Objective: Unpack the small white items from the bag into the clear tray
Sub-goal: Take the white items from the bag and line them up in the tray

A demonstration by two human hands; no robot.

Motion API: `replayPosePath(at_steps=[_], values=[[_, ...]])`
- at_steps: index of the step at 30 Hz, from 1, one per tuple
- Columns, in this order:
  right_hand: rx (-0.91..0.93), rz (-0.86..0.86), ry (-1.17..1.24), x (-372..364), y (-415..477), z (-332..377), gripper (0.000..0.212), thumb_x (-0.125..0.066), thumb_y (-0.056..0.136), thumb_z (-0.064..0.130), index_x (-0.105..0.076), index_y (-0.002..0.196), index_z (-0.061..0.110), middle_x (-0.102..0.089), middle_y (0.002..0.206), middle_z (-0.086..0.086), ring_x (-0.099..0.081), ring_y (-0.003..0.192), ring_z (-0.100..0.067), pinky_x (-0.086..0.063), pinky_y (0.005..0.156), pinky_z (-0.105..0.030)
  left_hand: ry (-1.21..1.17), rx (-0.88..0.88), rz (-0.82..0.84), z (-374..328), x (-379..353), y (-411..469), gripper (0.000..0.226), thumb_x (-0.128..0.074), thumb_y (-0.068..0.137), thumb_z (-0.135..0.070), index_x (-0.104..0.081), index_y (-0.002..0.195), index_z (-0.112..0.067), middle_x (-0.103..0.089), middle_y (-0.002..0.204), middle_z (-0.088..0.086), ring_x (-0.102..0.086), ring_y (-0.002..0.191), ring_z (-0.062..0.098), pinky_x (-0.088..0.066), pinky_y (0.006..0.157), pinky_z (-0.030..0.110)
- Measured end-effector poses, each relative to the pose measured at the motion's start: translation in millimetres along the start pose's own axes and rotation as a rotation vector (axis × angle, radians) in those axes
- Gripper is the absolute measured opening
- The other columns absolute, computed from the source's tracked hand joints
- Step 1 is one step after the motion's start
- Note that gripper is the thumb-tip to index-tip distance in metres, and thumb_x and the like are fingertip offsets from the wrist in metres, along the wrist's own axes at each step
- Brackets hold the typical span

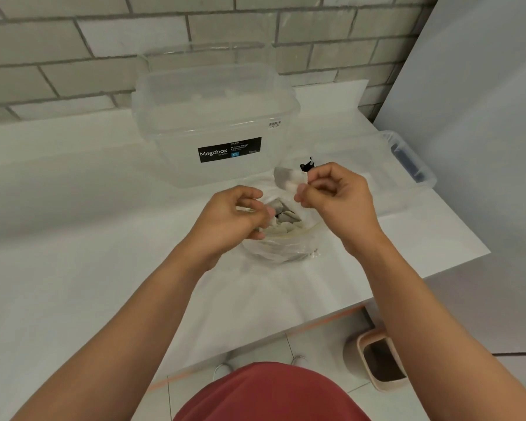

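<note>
both hands at bag (281, 238) — r hand (336, 197) pinching item (289, 179)

on a white tabletop (73, 208) a clear bag (281, 247) sat open, holding white items (286, 221). the left hand (228, 220) gripped the bag's near-left rim. the right hand (337, 194) pinched a small white item (289, 179) above the bag, its fingers (302, 188) closed on it. a lidded clear box (216, 117) stood behind, and a clear tray (407, 159) lay to the right.
</note>
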State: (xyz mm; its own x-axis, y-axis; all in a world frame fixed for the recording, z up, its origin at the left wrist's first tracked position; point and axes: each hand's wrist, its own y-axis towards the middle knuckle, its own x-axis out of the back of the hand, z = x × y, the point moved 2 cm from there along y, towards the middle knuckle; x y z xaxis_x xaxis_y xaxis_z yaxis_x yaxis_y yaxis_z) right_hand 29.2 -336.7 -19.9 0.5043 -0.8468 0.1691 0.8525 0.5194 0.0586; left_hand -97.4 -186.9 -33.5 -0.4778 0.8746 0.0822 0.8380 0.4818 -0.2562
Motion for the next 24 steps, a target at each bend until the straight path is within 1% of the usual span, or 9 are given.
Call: replayPosePath(at_steps=[3,7,9,11,15,18,20,22,24], values=[[-0.075,0.003,0.260,-11,-8,0,0.015,-0.070,0.090,-0.003,-0.062,0.093,0.009,-0.072,0.074,-0.010,-0.075,0.081,-0.027,-0.059,0.076,-0.032,-0.225,0.002,0.050,0,-9,3,0.038,-0.073,0.090,-0.011,-0.062,0.126,-0.009,-0.070,0.111,0.013,-0.074,0.097,0.024,-0.058,0.075,0.030],[-0.128,0.013,0.290,-22,-13,-9,0.014,-0.072,0.090,0.002,-0.063,0.099,0.006,-0.076,0.085,-0.015,-0.074,0.083,-0.026,-0.059,0.082,-0.036,-0.310,-0.059,-0.024,-4,-11,9,0.019,-0.068,0.094,-0.009,-0.067,0.113,-0.008,-0.071,0.100,0.011,-0.073,0.087,0.021,-0.058,0.073,0.032],[-0.097,0.017,0.142,-23,-14,-12,0.019,-0.076,0.088,0.008,-0.066,0.105,0.009,-0.076,0.096,-0.009,-0.075,0.085,-0.020,-0.060,0.080,-0.037,-0.227,-0.115,-0.079,-6,-6,10,0.013,-0.069,0.093,-0.009,-0.067,0.106,-0.008,-0.071,0.092,0.008,-0.072,0.081,0.020,-0.059,0.067,0.032],[-0.002,-0.002,-0.056,-23,-14,-11,0.025,-0.079,0.087,0.014,-0.069,0.109,0.021,-0.073,0.104,0.007,-0.073,0.085,-0.012,-0.060,0.078,-0.031,-0.013,-0.205,-0.123,-8,2,15,0.009,-0.070,0.092,-0.011,-0.069,0.101,-0.012,-0.070,0.087,0.003,-0.073,0.077,0.019,-0.061,0.065,0.036],[0.096,-0.028,-0.175,-19,-11,-4,0.015,-0.077,0.088,0.016,-0.073,0.101,0.023,-0.074,0.095,0.012,-0.068,0.075,-0.007,-0.054,0.068,-0.022,0.378,-0.339,-0.087,-17,16,20,0.006,-0.074,0.088,-0.024,-0.071,0.092,-0.027,-0.070,0.081,-0.009,-0.071,0.077,0.018,-0.061,0.075,0.045],[0.101,-0.018,-0.130,-19,-10,-3,0.006,-0.076,0.089,0.010,-0.073,0.090,0.016,-0.074,0.083,0.001,-0.069,0.074,-0.018,-0.059,0.067,-0.033,0.369,-0.353,-0.044,-25,19,18,0.008,-0.076,0.086,-0.026,-0.071,0.093,-0.029,-0.070,0.086,-0.011,-0.071,0.081,0.017,-0.061,0.074,0.045],[0.100,-0.029,-0.069,-20,-10,-3,0.005,-0.076,0.089,0.008,-0.072,0.089,0.012,-0.073,0.083,-0.008,-0.070,0.078,-0.026,-0.059,0.070,-0.038,0.285,-0.315,0.024,-25,18,17,0.023,-0.080,0.083,-0.028,-0.070,0.104,-0.031,-0.071,0.099,-0.009,-0.072,0.087,0.013,-0.062,0.074,0.040],[0.099,-0.039,-0.027,-21,-11,-3,0.005,-0.076,0.089,0.008,-0.072,0.091,0.008,-0.073,0.085,-0.012,-0.069,0.076,-0.023,-0.059,0.071,-0.038,0.242,-0.274,0.085,-20,16,18,0.033,-0.082,0.081,-0.025,-0.070,0.111,-0.030,-0.072,0.103,-0.006,-0.073,0.088,0.014,-0.061,0.074,0.037],[0.098,-0.033,-0.039,-20,-12,-2,0.009,-0.077,0.089,0.009,-0.072,0.097,0.009,-0.074,0.089,-0.009,-0.069,0.077,-0.017,-0.059,0.070,-0.033,0.245,-0.265,0.093,-17,14,19,0.022,-0.079,0.084,-0.015,-0.073,0.105,-0.020,-0.074,0.094,0.000,-0.075,0.082,0.016,-0.062,0.073,0.037]])
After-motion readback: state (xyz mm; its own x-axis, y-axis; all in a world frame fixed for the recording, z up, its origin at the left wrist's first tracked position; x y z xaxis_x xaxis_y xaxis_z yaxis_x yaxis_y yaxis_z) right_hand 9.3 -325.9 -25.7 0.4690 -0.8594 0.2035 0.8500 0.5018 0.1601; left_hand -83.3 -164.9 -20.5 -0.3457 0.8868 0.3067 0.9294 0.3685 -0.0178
